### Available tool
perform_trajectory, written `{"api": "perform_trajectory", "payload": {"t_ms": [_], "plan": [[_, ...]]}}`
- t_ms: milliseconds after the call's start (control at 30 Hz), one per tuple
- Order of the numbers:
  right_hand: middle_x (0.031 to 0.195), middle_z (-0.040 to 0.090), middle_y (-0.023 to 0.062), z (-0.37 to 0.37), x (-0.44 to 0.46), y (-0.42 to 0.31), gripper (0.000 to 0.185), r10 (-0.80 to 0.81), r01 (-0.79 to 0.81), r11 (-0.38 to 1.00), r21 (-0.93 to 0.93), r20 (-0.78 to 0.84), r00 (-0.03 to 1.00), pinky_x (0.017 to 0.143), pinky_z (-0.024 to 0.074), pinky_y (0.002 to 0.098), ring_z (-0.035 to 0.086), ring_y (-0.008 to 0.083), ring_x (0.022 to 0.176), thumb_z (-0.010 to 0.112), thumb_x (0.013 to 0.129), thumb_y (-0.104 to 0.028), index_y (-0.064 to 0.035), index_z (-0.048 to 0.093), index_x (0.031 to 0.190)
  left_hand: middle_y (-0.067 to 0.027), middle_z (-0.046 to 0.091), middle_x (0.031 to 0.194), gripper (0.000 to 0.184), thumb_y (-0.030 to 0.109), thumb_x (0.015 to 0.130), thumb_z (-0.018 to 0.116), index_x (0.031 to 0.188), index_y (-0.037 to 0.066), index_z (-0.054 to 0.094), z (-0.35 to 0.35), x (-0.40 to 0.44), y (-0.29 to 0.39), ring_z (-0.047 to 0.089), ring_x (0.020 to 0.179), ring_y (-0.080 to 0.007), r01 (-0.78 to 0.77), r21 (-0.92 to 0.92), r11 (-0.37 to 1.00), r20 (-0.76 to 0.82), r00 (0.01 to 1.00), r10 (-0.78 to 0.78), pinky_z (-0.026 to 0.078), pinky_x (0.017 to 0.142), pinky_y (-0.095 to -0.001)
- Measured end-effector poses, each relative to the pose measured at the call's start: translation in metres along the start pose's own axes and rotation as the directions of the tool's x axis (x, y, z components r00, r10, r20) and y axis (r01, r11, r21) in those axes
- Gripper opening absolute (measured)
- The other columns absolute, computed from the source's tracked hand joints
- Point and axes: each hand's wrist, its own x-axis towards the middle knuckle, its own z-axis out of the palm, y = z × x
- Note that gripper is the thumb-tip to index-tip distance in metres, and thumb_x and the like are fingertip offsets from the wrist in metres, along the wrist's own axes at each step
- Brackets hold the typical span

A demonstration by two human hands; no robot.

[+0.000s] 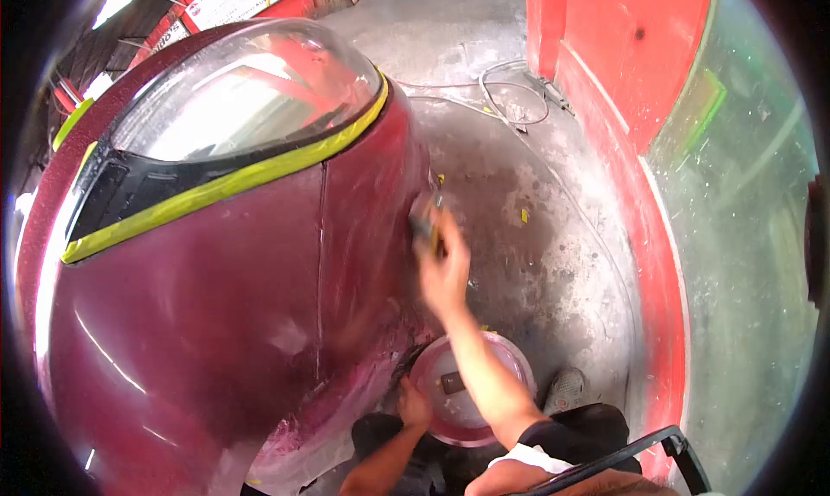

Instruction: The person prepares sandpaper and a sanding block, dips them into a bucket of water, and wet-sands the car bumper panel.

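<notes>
On the left side of the view stood the car (199,314), a maroon body filling nearly half of it, with a streaky pink patch (346,401) low down, toward the person. The grey, stained floor (553,280) spread to its right, as far as a wall (735,237) of red and scuffed green. High on the car, the window (251,90) caught bright reflections, and a strip of yellow tape (225,187) ran beneath its lower edge. A thin hose (482,85) lay looped on the floor by the wall.

Near the person's legs sat a round pink basin (520,358), just beside the car, with a shoe (566,391) to its right. The right arm reached over the basin, and the right hand (445,276) was at the car's far edge, its fingers clamped on a small dark pad (424,224). Blur hid whether the pad touched the paint. The left hand (413,405) was at the basin's left side, next to the car; whether its fingers were apart or together could not be told. A dark brown block (451,383) lay inside the basin. Yellow scraps (524,215) dotted the floor.
</notes>
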Motion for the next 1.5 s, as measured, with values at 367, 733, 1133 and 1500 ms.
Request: {"api": "perform_trajectory", "payload": {"t_ms": [367, 733, 1133, 1500], "plan": [[0.133, 0.06, 0.0202, 0.004, 0.025, -0.013, 0.039, 0.031, -0.031, 0.999, 0.013, -0.045, 0.998, 0.103, 0.0446, 0.0374, 0.059, 0.0291, 0.122, 0.067, 0.089, -0.005, -0.0025, 0.062, 0.128, -0.0336, 0.06, 0.114, 0.049, 0.037, 0.101, 0.047, 0.131, -0.002, 0.045, 0.004, -0.003, 0.003, 0.062, 0.099, -0.0508, 0.032, 0.051, 0.998, -0.034, 0.999, -0.03, 0.049, 0.082, -0.0577], [0.136, 0.057, 0.0228, -0.002, 0.034, -0.002, 0.046, 0.149, -0.149, 0.988, 0.04, -0.008, 0.989, 0.109, 0.0411, 0.0413, 0.052, 0.0363, 0.131, 0.066, 0.089, -0.005, -0.0037, 0.058, 0.134, -0.0349, 0.06, 0.115, 0.05, 0.035, 0.101, 0.047, 0.13, -0.007, 0.047, 0.001, -0.008, 0.007, 0.06, 0.104, -0.0502, -0.001, 0.013, 1.0, -0.031, 1.0, 0.001, 0.048, 0.089, -0.0546], [0.14, 0.054, 0.0201, 0.0, -0.014, -0.015, 0.044, 0.002, -0.011, 0.989, -0.146, -0.058, 0.998, 0.102, 0.0451, 0.0367, 0.056, 0.0298, 0.125, 0.064, 0.091, -0.006, -0.0021, 0.058, 0.134, -0.0315, 0.06, 0.12, 0.047, 0.033, 0.101, 0.047, 0.131, -0.004, 0.047, 0.023, 0.007, -0.021, 0.062, 0.102, -0.0487, -0.088, 0.058, 0.994, -0.135, 0.986, 0.095, 0.048, 0.088, -0.0552], [0.121, 0.066, 0.0158, 0.007, -0.036, -0.013, 0.041, -0.055, 0.035, 0.989, -0.144, -0.14, 0.989, 0.104, 0.0431, 0.0361, 0.058, 0.0223, 0.121, 0.069, 0.088, -0.007, -0.0013, 0.063, 0.128, -0.0311, 0.06, 0.116, 0.043, 0.033, 0.101, 0.047, 0.126, -0.002, 0.049, 0.008, 0.007, -0.007, 0.062, 0.099, -0.0498, -0.066, 0.072, 0.995, -0.073, 0.995, 0.071, 0.049, 0.084, -0.0569]]}}
